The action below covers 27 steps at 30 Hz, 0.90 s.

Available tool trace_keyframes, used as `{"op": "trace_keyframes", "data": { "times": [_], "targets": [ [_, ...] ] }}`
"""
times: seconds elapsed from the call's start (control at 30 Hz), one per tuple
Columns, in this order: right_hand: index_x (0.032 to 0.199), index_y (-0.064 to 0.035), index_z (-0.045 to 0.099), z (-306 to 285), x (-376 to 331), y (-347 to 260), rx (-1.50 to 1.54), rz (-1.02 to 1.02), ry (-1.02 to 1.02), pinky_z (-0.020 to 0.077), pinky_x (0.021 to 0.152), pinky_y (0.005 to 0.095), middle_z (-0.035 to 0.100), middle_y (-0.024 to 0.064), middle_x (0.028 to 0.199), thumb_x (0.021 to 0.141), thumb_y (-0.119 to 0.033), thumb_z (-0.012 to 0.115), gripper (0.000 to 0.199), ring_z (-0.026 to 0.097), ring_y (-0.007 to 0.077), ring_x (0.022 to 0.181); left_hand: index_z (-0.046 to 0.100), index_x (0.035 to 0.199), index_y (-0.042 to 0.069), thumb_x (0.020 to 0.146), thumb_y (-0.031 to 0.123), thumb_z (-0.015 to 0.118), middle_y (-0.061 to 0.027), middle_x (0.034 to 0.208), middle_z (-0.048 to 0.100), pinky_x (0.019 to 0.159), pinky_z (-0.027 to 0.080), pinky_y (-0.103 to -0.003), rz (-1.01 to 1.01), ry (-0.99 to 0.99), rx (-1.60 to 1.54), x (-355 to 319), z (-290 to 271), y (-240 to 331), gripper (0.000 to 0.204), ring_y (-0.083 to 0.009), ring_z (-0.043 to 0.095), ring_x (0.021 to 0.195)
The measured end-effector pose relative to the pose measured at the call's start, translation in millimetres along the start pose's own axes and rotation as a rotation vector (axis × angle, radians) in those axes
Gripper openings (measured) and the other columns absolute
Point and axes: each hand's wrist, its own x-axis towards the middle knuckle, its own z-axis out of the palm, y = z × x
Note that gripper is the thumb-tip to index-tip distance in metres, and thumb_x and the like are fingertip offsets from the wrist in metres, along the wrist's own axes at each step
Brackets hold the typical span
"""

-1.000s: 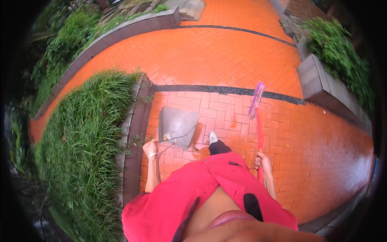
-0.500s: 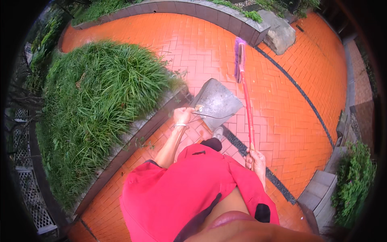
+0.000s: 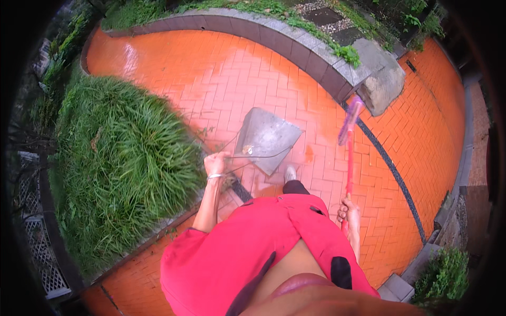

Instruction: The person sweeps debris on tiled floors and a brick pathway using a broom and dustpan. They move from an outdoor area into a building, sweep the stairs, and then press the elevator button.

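My left hand (image 3: 215, 164) is closed around the thin wire handle of a grey metal dustpan (image 3: 276, 129), which hangs in front of me over the paving. A small pale-brown bit, perhaps a dry leaf, (image 3: 249, 150) lies on the dustpan. Over on the right, my right hand (image 3: 349, 211) grips the red stick of a broom (image 3: 350, 163). The broom's purple bristle head (image 3: 348, 124) points away from me, near a black strip in the ground and slightly blurred. Whether the bristles touch the ground I cannot tell.
Wet orange brick paving (image 3: 311, 116) surrounds me. A raised bed of long grass (image 3: 126, 152) borders the left. Ahead curves a low stone wall (image 3: 295, 47), ending at a large boulder (image 3: 382, 84). Stone blocks (image 3: 395, 289) and a green shrub (image 3: 443, 276) are at the near right.
I have moved forward along the paving; the wall and boulder are nearer. The broom has swung outward to the right, away from the dustpan. Both hands keep their holds.
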Motion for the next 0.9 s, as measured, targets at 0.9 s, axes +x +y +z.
{"op": "trace_keyframes", "data": {
  "times": [0.9],
  "targets": [
    [0.077, -0.0078, 0.048, 728.9, 553.0, -358.8, -0.665, 0.168, -0.498, 0.0269, 0.032, 0.0200, 0.041, -0.0040, 0.051, 0.083, -0.017, 0.052, 0.012, 0.037, 0.0046, 0.038, 0.060, 0.050, 0.000, 0.064, 0.014, 0.061, 0.0010, 0.041, 0.040, 0.039, 0.027, -0.030, -0.313, 0.828, -0.220, 646.7, 35.3, 49.4, 0.020, -0.0100, 0.033, 0.038]
  ]
}}
